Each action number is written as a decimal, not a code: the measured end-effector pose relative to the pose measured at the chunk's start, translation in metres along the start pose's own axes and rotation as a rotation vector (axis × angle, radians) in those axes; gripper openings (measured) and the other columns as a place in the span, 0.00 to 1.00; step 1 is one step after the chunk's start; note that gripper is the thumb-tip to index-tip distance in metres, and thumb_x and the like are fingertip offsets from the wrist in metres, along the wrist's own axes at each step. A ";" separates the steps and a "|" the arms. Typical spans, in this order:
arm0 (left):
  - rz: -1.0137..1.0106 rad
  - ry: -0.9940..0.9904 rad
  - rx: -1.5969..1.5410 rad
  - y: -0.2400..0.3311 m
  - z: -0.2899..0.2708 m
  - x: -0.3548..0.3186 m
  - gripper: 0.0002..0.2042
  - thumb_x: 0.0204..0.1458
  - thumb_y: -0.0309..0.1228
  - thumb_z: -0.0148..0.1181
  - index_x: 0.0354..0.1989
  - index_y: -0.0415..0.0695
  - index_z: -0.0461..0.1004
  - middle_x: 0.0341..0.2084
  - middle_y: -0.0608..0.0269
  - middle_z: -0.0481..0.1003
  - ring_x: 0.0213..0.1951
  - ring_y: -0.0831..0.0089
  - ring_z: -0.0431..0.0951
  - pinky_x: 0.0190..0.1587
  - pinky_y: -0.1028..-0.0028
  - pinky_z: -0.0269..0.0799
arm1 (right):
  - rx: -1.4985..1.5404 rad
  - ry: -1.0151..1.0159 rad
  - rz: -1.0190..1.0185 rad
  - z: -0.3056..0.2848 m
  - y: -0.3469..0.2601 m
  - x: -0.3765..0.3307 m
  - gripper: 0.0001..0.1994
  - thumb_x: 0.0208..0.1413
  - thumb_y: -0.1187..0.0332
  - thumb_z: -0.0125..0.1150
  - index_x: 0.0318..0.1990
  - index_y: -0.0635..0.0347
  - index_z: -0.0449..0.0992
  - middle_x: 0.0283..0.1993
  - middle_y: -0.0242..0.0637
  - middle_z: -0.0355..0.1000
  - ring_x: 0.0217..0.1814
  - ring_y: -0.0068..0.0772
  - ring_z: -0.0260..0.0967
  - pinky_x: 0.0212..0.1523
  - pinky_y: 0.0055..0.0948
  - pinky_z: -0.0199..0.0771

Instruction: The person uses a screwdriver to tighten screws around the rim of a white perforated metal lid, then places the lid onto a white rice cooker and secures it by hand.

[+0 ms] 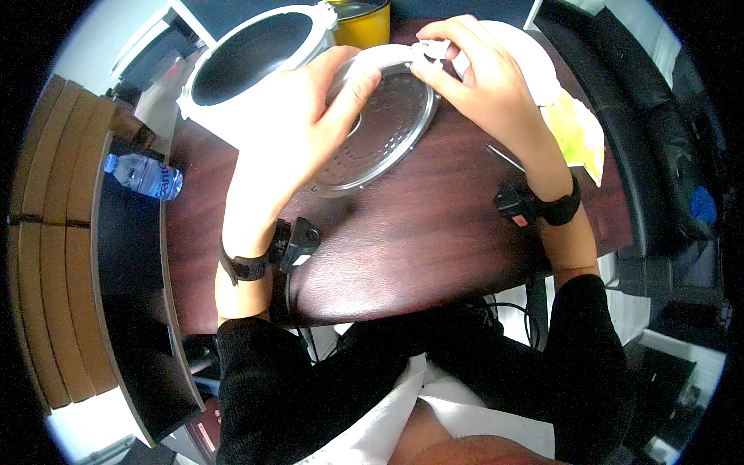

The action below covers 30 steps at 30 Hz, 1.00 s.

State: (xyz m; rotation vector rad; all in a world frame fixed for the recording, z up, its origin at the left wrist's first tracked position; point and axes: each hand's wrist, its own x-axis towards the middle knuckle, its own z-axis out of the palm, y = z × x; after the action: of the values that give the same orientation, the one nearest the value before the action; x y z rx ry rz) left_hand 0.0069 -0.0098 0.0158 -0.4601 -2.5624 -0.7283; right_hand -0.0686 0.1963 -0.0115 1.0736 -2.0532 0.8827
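Where the lid [397, 108] is, a pot [249, 62] crowds close.

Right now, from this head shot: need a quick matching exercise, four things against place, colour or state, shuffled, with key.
Things
1. Bottle
2. Disc
3. Cooker
4. Pot

Descriptions
A. White outside, dark inside
B. Lying on its side, far left
C. Yellow, at the top edge of the picture
D. Perforated, silver-rimmed, left hand on it

Pairs: 1-B, 2-D, 3-A, 4-C
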 end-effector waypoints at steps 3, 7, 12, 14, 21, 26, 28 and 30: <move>0.019 0.106 -0.098 -0.009 -0.001 -0.002 0.18 0.61 0.43 0.49 0.47 0.40 0.75 0.24 0.52 0.76 0.27 0.59 0.78 0.33 0.69 0.71 | 0.131 -0.186 0.112 -0.005 0.006 -0.002 0.15 0.54 0.68 0.64 0.49 0.60 0.73 0.39 0.33 0.68 0.30 0.20 0.61 0.34 0.20 0.64; -0.151 -0.044 -0.369 -0.023 -0.005 -0.001 0.25 0.65 0.50 0.40 0.50 0.40 0.75 0.42 0.59 0.77 0.43 0.75 0.74 0.43 0.76 0.71 | 0.133 -0.142 0.084 0.000 0.009 -0.001 0.14 0.56 0.68 0.62 0.48 0.61 0.74 0.38 0.32 0.67 0.28 0.18 0.58 0.30 0.19 0.61; -0.637 -0.027 -0.760 -0.013 -0.010 0.002 0.36 0.59 0.62 0.39 0.52 0.38 0.73 0.41 0.58 0.76 0.39 0.73 0.75 0.40 0.74 0.71 | 0.159 -0.165 0.095 0.002 0.013 -0.001 0.12 0.56 0.68 0.61 0.45 0.62 0.74 0.37 0.31 0.66 0.26 0.16 0.57 0.29 0.19 0.60; -0.594 -0.090 -0.715 -0.020 -0.014 0.004 0.36 0.59 0.62 0.37 0.51 0.38 0.73 0.39 0.58 0.77 0.39 0.74 0.75 0.40 0.74 0.71 | 0.171 -0.157 0.133 0.005 0.016 -0.004 0.11 0.57 0.68 0.61 0.45 0.62 0.74 0.36 0.30 0.66 0.26 0.15 0.56 0.28 0.18 0.60; -0.276 -0.223 -0.327 -0.020 -0.018 0.007 0.24 0.57 0.48 0.56 0.49 0.37 0.74 0.35 0.61 0.77 0.36 0.77 0.75 0.37 0.77 0.73 | 0.171 -0.110 0.100 0.011 0.015 -0.007 0.14 0.54 0.60 0.62 0.42 0.58 0.73 0.37 0.40 0.71 0.35 0.41 0.72 0.37 0.34 0.71; 0.031 -0.090 -0.221 -0.016 -0.007 0.006 0.21 0.52 0.43 0.63 0.44 0.36 0.76 0.28 0.52 0.78 0.29 0.68 0.80 0.32 0.73 0.74 | 0.078 -0.072 0.027 0.011 0.003 -0.009 0.12 0.53 0.59 0.62 0.40 0.55 0.73 0.36 0.38 0.71 0.36 0.44 0.72 0.37 0.38 0.72; -0.005 -0.098 -0.172 -0.014 -0.008 0.002 0.20 0.52 0.42 0.63 0.44 0.36 0.76 0.28 0.51 0.78 0.29 0.67 0.80 0.33 0.72 0.74 | 0.032 -0.047 0.013 0.012 -0.005 -0.008 0.13 0.53 0.58 0.63 0.40 0.54 0.73 0.36 0.37 0.71 0.36 0.44 0.72 0.37 0.38 0.72; -0.023 -0.109 -0.147 -0.009 -0.008 0.001 0.20 0.52 0.41 0.63 0.44 0.36 0.75 0.30 0.52 0.78 0.32 0.69 0.79 0.35 0.73 0.74 | 0.052 -0.017 0.005 0.014 -0.005 -0.009 0.13 0.53 0.58 0.62 0.40 0.54 0.73 0.36 0.36 0.71 0.35 0.44 0.72 0.37 0.38 0.72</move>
State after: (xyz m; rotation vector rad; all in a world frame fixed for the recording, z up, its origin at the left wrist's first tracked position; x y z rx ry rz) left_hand 0.0049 -0.0213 0.0185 -0.5311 -2.6296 -0.9280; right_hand -0.0634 0.1864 -0.0252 1.1081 -2.0575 0.9370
